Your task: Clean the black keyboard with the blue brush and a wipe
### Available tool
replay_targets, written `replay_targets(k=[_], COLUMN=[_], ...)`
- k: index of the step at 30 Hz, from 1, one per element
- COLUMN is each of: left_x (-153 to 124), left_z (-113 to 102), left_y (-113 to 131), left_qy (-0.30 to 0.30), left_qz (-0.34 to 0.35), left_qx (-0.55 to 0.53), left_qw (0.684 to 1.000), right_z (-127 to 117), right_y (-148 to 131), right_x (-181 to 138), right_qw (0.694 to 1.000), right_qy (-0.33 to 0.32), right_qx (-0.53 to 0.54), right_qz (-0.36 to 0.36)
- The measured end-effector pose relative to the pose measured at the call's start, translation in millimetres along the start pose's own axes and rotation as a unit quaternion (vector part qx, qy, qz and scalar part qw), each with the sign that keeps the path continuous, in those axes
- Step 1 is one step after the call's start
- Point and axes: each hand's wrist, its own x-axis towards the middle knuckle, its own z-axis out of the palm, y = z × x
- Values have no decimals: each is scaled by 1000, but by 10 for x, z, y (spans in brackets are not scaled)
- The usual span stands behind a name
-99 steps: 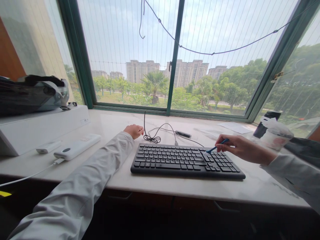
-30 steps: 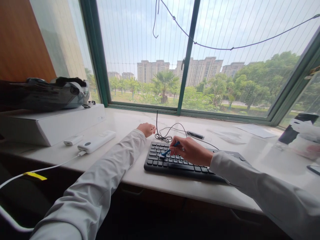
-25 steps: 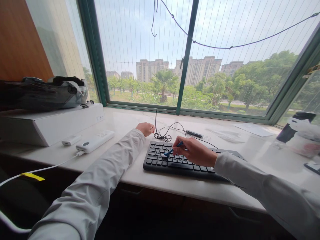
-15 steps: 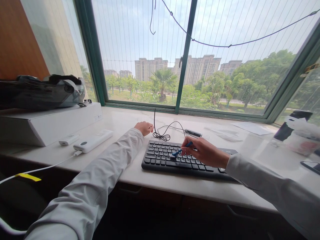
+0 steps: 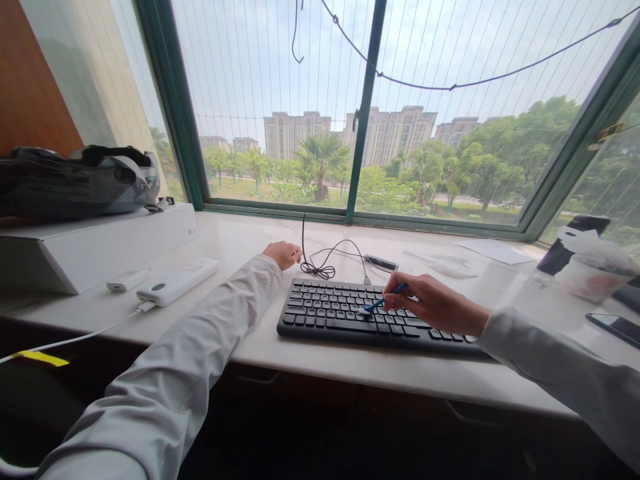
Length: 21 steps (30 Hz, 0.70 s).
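A black keyboard (image 5: 345, 325) lies on the pale counter, its cable leaving from the back edge. My right hand (image 5: 430, 300) is closed around the thin handle of a small blue brush (image 5: 383, 303). The brush slants down to the left, and its pale bristle tip meets the keys just above the space bar. Behind the keyboard's left corner, my left hand (image 5: 283, 255) rests on the counter with its fingers curled in. Nothing shows in those fingers. Beside its fingertips sits the coiled black cable (image 5: 320, 270), one stretch of it standing upright.
A dark pen-like stick (image 5: 381, 263) and clear plastic wrap (image 5: 440, 263) lie behind the keyboard. Left are a white power bank (image 5: 177, 283) with a cable and a white box (image 5: 125, 243). A phone (image 5: 617, 328) and a bagged tub (image 5: 593, 270) stand right, with the window behind.
My right hand has moved the brush to the right along the lower key rows. My left hand stays by the coiled cable. The whole view has shifted slightly.
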Motion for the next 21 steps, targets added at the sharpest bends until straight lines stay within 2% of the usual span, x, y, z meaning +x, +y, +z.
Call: replay_targets(k=[7,21], left_x=[17,32], left_z=[21,30], left_y=[-15,-35], left_qy=[4,-6], left_qz=[2,7], left_qx=[0,5], left_qw=[1000,1000], right_z=[-105,-349], right_y=[145,358], right_x=[-136,-451], right_qw=[999,998], right_qy=[9,8], right_qx=[-11,-30], right_qz=[31,50])
